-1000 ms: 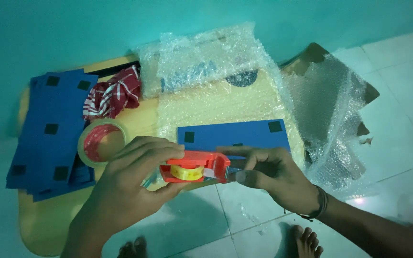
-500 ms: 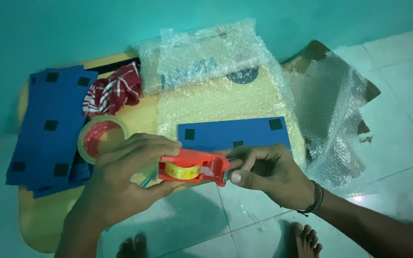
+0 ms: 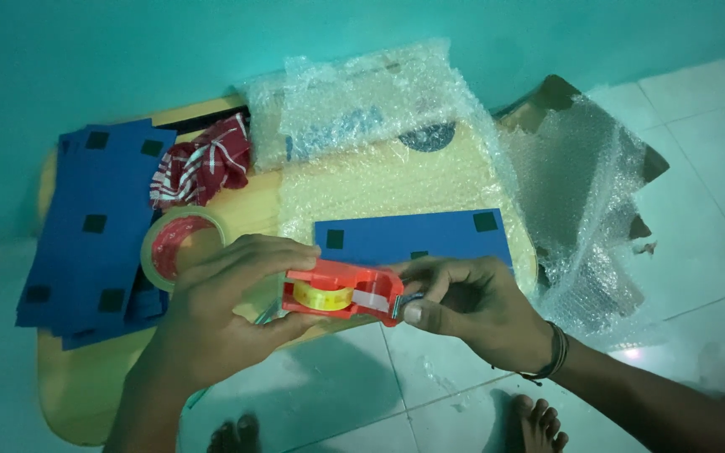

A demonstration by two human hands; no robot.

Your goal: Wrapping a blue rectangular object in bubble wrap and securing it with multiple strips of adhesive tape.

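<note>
Two hands on this one: my left hand (image 3: 228,323) is wrapped around the red tape dispenser (image 3: 344,293), held over the yellow table's (image 3: 86,403) front edge, long axis sideways, cutter end pointing right. My right hand (image 3: 476,306) pinches that end, below the blue sheet (image 3: 413,237).

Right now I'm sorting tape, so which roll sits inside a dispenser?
The small yellow roll, in the red dispenser both hands hold. The larger roll lies bare on the table.

Dim, teal-tinted lighting; glare on floor tiles (image 3: 631,352) at lower right; soft motion blur, strongest at left edge.
</note>
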